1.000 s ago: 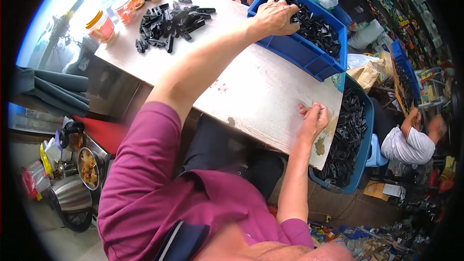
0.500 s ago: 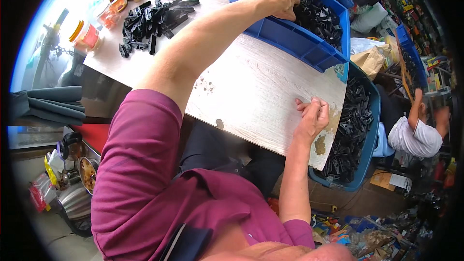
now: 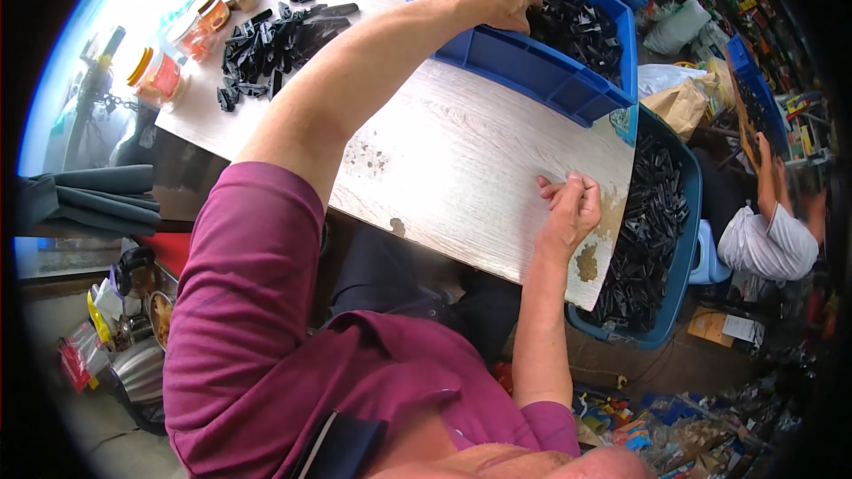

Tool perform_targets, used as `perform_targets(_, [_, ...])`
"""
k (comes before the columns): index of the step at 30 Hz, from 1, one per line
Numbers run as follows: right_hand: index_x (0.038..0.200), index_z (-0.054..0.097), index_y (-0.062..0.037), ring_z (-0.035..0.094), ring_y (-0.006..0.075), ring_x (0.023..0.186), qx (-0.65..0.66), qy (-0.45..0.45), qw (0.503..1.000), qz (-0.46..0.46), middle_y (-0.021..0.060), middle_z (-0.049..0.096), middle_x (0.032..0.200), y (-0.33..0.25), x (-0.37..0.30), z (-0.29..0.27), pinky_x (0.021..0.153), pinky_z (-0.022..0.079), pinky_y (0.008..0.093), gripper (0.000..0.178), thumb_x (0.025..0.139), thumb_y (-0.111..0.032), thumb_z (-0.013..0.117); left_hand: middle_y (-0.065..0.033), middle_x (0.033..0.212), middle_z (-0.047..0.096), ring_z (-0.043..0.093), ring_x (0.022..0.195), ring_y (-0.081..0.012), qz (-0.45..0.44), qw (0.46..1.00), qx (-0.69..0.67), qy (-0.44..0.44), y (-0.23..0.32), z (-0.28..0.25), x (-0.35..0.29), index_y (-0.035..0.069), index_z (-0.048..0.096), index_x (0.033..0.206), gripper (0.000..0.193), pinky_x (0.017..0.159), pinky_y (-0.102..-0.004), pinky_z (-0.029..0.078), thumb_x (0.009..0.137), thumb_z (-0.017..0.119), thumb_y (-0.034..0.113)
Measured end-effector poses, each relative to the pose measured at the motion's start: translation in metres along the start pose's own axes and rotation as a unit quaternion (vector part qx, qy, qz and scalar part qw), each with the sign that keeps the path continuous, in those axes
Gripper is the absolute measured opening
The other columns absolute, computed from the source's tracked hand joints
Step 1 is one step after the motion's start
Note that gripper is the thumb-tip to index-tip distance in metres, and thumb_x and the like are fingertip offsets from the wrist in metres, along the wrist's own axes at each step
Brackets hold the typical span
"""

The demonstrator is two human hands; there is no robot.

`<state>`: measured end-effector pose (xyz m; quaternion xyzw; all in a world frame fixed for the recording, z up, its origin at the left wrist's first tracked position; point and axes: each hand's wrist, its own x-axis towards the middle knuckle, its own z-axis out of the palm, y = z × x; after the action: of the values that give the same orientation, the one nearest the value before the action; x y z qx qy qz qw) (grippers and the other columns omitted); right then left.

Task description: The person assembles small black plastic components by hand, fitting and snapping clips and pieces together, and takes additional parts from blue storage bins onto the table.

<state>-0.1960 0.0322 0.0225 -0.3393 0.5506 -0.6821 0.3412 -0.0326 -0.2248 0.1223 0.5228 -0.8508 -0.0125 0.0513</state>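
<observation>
My left hand [image 3: 503,2] reaches over the near wall of a blue plastic crate [image 3: 524,71] at the far side of the table. Its fingers bend down among the small black plastic parts [image 3: 581,27] inside, and their tips are hidden. Near the table's right edge, my right hand [image 3: 571,213] rests with its fingers loosely curled, and nothing shows in them. A loose pile of elongated black plastic pieces [image 3: 266,44] lies at the far left of the table, partly behind my left forearm.
Lidded jars [image 3: 160,75] stand along the left side of the white tabletop [image 3: 461,168], whose surface is chipped. A teal tub [image 3: 683,239] full of black parts stands against its right edge. Farther right, a person in a white shirt [image 3: 768,244] sits near another blue crate [image 3: 759,89].
The view has shifted slightly. My left hand stays at the crate and my right hand stays on the table. The other person's arm has moved a little.
</observation>
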Motion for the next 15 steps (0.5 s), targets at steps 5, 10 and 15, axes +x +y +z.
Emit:
perform_targets(5, [0.087, 0.054, 0.0011, 0.046, 0.0119, 0.055, 0.003, -0.009, 1.0, -0.003, 0.0013, 0.038, 0.056, 0.0, 0.0, 0.002, 0.075, 0.058, 0.042, 0.015, 0.095, -0.011, 0.052, -0.0084, 0.119, 0.069, 0.064, 0.114, -0.0281, -0.011, 0.999, -0.004, 0.035, -0.007, 0.011, -0.003, 0.027, 0.059, 0.135, 0.065, 0.102, -0.0417, 0.047, 0.075, 0.073, 0.046])
perform_targets(10, [0.088, 0.054, 0.0012, 0.045, 0.0116, 0.055, 0.002, -0.002, 1.0, 0.0, 0.0011, 0.038, 0.056, -0.001, -0.001, 0.003, 0.075, 0.058, 0.0417, 0.015, 0.095, -0.012, 0.052, -0.0105, 0.117, 0.069, 0.065, 0.111, -0.0289, 0.019, 0.998, -0.033, 0.041, -0.01, 0.006, -0.003, 0.025, 0.062, 0.13, 0.057, 0.102, -0.0422, 0.048, 0.077, 0.073, 0.043])
perform_targets(15, [0.087, 0.054, 0.0011, 0.045, 0.0115, 0.055, -0.005, -0.006, 1.0, -0.005, 0.0012, 0.039, 0.056, 0.001, 0.0, 0.001, 0.075, 0.058, 0.0413, 0.016, 0.095, -0.012, 0.052, -0.0105, 0.118, 0.069, 0.062, 0.116, -0.0281, 0.046, 0.996, -0.061, 0.056, -0.008, 0.003, -0.007, 0.027, 0.06, 0.134, 0.059, 0.1, -0.0427, 0.048, 0.077, 0.068, 0.041])
